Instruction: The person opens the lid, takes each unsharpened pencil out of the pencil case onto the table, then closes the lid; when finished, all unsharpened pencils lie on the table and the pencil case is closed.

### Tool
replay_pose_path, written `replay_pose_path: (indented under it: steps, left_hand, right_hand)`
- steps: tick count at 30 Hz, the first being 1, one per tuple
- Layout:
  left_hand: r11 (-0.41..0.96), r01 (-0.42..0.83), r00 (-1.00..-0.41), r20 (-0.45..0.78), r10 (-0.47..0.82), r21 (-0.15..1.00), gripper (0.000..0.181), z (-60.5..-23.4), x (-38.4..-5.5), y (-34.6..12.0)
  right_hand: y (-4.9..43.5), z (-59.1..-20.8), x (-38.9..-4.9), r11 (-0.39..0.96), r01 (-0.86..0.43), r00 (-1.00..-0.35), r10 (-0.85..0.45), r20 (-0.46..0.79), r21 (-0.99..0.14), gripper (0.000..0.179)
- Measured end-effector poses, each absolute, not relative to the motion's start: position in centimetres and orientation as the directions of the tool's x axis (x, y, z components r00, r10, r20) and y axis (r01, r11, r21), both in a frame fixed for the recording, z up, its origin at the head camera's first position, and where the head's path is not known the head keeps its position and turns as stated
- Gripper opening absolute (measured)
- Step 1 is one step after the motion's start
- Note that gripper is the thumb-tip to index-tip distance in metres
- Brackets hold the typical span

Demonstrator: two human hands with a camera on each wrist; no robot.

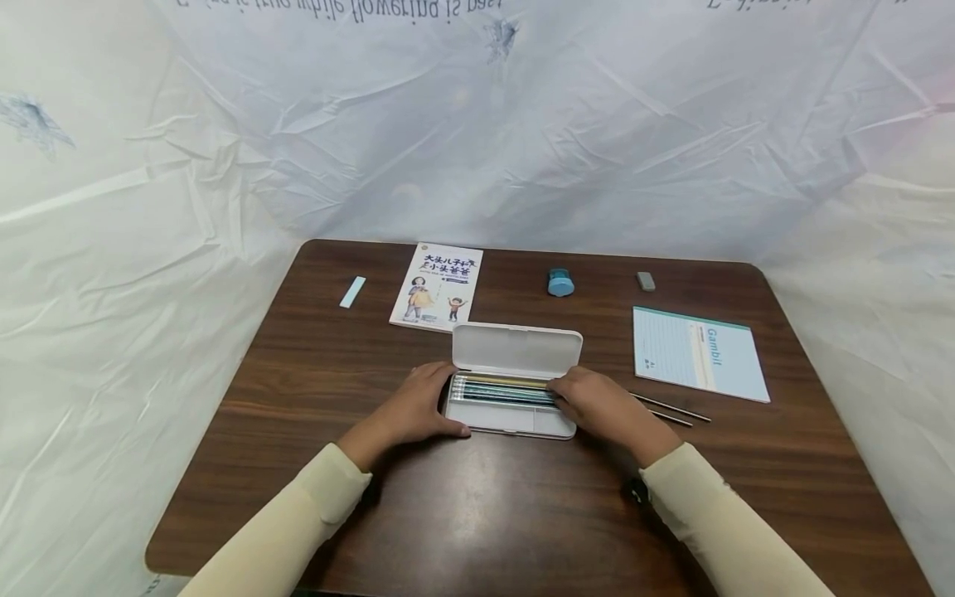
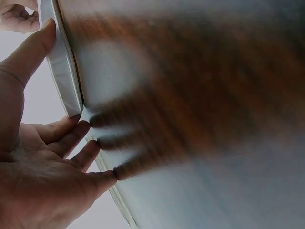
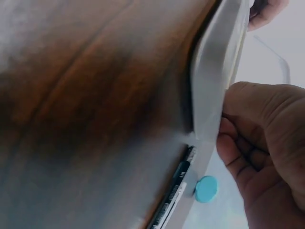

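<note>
A white pencil case (image 1: 492, 417) lies with its lid (image 1: 517, 348) raised. Several pencils (image 1: 503, 394), mostly dark green and one yellowish, lie side by side inside. My left hand (image 1: 418, 406) holds the case's left end, thumb on its front wall; in the left wrist view its other fingers (image 2: 87, 155) are spread at the end and on the table. My right hand (image 1: 608, 410) reaches over the right end, its curled fingers at the pencils' ends; it seems to pinch a pencil, though its fingertips are partly hidden. Two more pencils (image 1: 671, 406) lie beside it.
On the brown table (image 1: 298, 414), a picture booklet (image 1: 436, 286) lies behind the case, with a light blue strip (image 1: 353, 292) to its left. A blue round container (image 1: 559, 283), a grey eraser (image 1: 645, 281) and a notebook (image 1: 700, 355) are at the back right.
</note>
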State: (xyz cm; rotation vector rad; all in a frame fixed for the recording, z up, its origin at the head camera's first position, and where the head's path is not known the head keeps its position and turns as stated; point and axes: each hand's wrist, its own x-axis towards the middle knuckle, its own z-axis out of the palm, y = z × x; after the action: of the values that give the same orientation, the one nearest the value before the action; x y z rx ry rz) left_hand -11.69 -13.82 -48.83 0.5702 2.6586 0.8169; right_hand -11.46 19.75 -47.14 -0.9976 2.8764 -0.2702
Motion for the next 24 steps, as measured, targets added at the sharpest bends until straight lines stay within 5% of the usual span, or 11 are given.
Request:
replay_pose_path:
  steps: [13,24]
  left_hand:
    - [0.75,0.286,-0.874,-0.159,0.46,0.597,0.103,-48.8,-11.5,-14.0]
    - [0.756,0.288,-0.874,-0.162,0.459,0.589,0.102,-48.7,-11.6,-13.9]
  right_hand:
    - [25.9,-44.4,-9.7,0.792,-0.572,-0.817,-0.527,0.233,-0.211,0.028]
    - [35.4,-45.3,-5.0,0.928,-0.318,-0.948,-0.312,0.061,-0.193,0.028]
